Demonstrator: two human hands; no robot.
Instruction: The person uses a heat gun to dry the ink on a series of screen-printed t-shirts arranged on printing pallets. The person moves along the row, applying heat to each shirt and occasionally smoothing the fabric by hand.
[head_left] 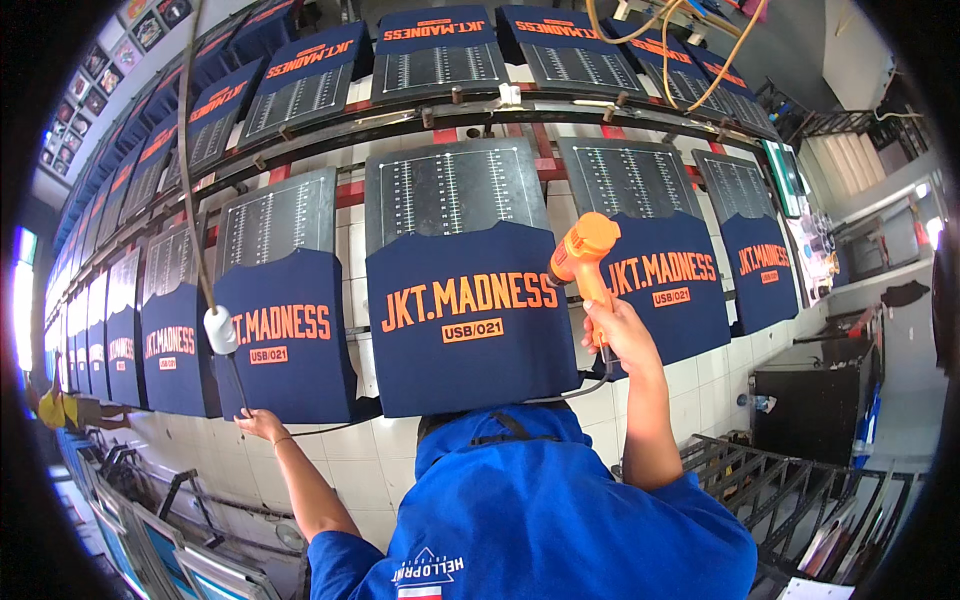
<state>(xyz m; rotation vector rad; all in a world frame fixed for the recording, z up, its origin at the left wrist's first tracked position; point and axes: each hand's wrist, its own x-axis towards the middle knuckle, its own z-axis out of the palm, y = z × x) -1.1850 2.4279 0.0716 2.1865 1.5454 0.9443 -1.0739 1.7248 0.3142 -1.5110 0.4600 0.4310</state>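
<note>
- Nearest, low in the middle: blue shirt (530, 510) on the person's own body, both forearms rising from it.
- Right hand (622, 335), raised right of centre: closed in a full fist round the grip of an orange heat gun (585, 255), nozzle turned left toward the middle navy shirt (465, 320) and just at that shirt's right edge.
- Left hand (260, 425), lower left: fingers loosely curled, resting at the bottom edge of the left navy shirt (285, 345); grip or mere touch not clear from here.
- Just above that hand: a white cylinder (221, 330) hanging on a brown cord (186, 150), in front of the left navy shirt.
- Middle navy shirt: pulled flat over a dark board (450, 190), orange lettering across the chest, board top with white ruled markings bare above the fabric.
- To either side: more navy shirts on like boards, one just right (665, 285) behind the heat gun, a row curving away far left (170, 350).
- Beneath the boards: white tiled surface (360, 455).
- Near right: dark metal racks (790, 485); near left: stacked framed screens (170, 555).
- Farther off: a second row of shirts on boards (435, 55) facing the other way, beyond a dark metal rail (480, 115).
- Farthest, top right: yellow hoses (690, 50) looping overhead.
</note>
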